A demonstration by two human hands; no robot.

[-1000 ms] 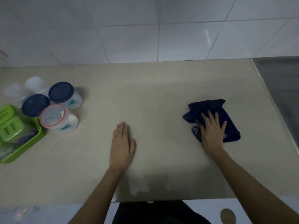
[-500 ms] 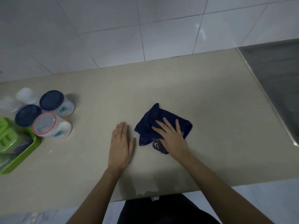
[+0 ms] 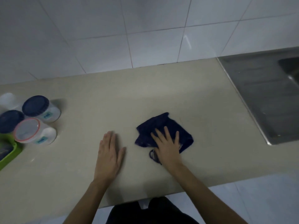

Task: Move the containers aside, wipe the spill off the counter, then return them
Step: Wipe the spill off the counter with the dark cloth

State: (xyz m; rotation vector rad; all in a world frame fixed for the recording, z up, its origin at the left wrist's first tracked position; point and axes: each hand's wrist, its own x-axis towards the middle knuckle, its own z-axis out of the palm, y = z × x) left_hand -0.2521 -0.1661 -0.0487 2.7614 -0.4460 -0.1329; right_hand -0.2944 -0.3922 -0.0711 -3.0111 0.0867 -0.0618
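Since half a second ago our right hand [image 3: 168,147] has slid the cloth [image 3: 163,131] a bit rightward, away from the left hand [image 3: 110,154], which stayed put; a second ago the cloth was far out to the right.

Nearest: both forearms come in over the front edge of the bench [image 3: 218,143]. Left hand lies flat, palm down, fingers together, grip released, holding nothing, touching only the bench. Right hand lies flat on the near part of the dark blue cloth, fingers spread, pressing down rather than clenching; grip released. Cloth is crumpled, near the middle of the bench, just right of the left hand but apart from it. A loop of its cord pokes out beside the right wrist.

Left edge: green tray [image 3: 11,153], partly cut off. Just behind it the containers sit bunched together: red-rimmed jar [image 3: 34,131], two blue-lidded jars [image 3: 40,108] [image 3: 9,121], and a white-lidded one [image 3: 8,100] behind. All well apart from the cloth.

Far right: steel sink [image 3: 262,97] drainboard. Farthest: white tiled wall [image 3: 145,29].
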